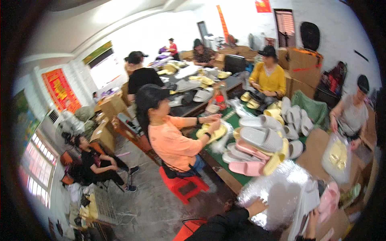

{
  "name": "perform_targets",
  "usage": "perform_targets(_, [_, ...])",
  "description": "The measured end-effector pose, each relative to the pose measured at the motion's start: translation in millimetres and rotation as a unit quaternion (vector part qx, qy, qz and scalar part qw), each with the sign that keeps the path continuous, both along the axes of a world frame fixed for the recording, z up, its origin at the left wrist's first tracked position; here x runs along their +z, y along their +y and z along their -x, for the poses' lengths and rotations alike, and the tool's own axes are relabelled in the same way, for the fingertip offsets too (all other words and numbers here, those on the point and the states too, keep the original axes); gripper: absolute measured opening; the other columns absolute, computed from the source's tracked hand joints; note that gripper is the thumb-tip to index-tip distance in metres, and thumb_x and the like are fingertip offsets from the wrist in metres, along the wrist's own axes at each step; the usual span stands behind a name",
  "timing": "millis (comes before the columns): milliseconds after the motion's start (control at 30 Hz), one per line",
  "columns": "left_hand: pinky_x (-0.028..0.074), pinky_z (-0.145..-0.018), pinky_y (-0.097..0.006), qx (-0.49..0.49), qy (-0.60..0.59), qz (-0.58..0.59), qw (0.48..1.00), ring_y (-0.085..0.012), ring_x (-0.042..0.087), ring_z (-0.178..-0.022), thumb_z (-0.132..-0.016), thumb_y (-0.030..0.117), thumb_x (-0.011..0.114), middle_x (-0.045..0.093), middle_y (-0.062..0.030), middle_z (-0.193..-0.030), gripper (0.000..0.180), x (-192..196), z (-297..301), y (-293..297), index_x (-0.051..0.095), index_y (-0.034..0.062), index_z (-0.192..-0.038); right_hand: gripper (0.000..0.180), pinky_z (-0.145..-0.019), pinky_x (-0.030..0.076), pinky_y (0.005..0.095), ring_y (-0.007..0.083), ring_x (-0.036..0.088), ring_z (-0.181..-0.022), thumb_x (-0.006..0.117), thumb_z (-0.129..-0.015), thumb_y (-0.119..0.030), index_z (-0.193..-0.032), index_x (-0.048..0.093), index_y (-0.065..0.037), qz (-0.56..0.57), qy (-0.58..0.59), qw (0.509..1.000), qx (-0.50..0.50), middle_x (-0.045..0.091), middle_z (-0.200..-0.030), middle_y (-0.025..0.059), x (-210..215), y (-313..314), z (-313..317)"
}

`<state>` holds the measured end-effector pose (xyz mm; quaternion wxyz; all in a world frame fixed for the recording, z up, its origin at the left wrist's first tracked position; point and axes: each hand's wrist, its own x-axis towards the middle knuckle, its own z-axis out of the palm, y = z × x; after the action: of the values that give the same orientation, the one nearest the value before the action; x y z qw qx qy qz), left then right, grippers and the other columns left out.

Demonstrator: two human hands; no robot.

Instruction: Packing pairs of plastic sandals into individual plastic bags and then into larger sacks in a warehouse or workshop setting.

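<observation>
Slippers lay unbagged at the surface's near edge, one pair bagged; your left grip splayed empty, right grip unclear.

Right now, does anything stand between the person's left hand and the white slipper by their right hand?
Only shiny plastic wrapping lies between the left hand and the white slipper; no other slipper shows in that gap. The right hand is right at the white slipper.

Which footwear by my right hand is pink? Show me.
The pink footwear above and right of your right hand; the pale grey footwear lies to its left.
</observation>
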<state>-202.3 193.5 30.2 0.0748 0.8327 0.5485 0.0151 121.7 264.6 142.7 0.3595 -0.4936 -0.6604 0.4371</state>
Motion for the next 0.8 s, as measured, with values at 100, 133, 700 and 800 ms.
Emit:
perform_targets(100, [0.049,-0.075,-0.036,-0.058,-0.030,-0.091,0.994,-0.0244,0.060,-0.090,-0.081,0.012,0.051,0.060,-0.0094,-0.100,0.026,17.3,14.5,1.2,0.057,0.0086,-0.107,0.029,-0.090,0.040,0.0302,0.0200,0.051,-0.104,0.048,-0.086,-0.006,-0.112,0.053,0.005,0.028,0.061,0.997,-0.043,0.056,-0.112,0.0107,9.1,4.7,7.9])
perform_targets(133, [0.051,-0.069,-0.036,-0.017,0.008,-0.015,1.000,-0.0245,0.062,-0.085,-0.083,0.012,0.051,0.062,-0.0106,-0.101,0.024,6.8,12.7,-1.8,0.059,0.0083,-0.105,0.030,-0.088,0.041,0.0277,0.0157,0.052,-0.102,0.045,-0.087,-0.003,-0.114,0.053,0.004,0.006,0.043,0.997,-0.058,0.057,-0.112,0.0075,8.5,3.4,5.7])
perform_targets(700, [0.044,-0.077,-0.045,0.082,-0.187,0.072,0.976,-0.0341,0.052,-0.090,-0.084,0.015,0.052,0.055,-0.0128,-0.089,0.016,9.4,-2.5,23.3,0.057,0.0044,-0.095,0.053,-0.104,0.027,0.0278,0.0131,0.036,-0.123,0.060,-0.083,-0.003,-0.132,0.041,0.003,0.457,0.172,0.798,0.353,0.041,-0.136,0.0054,9.7,-47.9,-48.2])
perform_targets(800, [0.045,-0.076,-0.043,0.061,-0.102,0.018,0.993,-0.0330,0.052,-0.090,-0.086,0.015,0.049,0.054,-0.0135,-0.089,0.013,14.1,-6.5,30.2,0.055,0.0045,-0.090,0.056,-0.102,0.028,0.0287,0.0149,0.039,-0.120,0.063,-0.083,-0.008,-0.133,0.039,0.004,0.424,0.162,0.798,0.397,0.045,-0.132,0.0066,16.4,-47.1,-22.7])
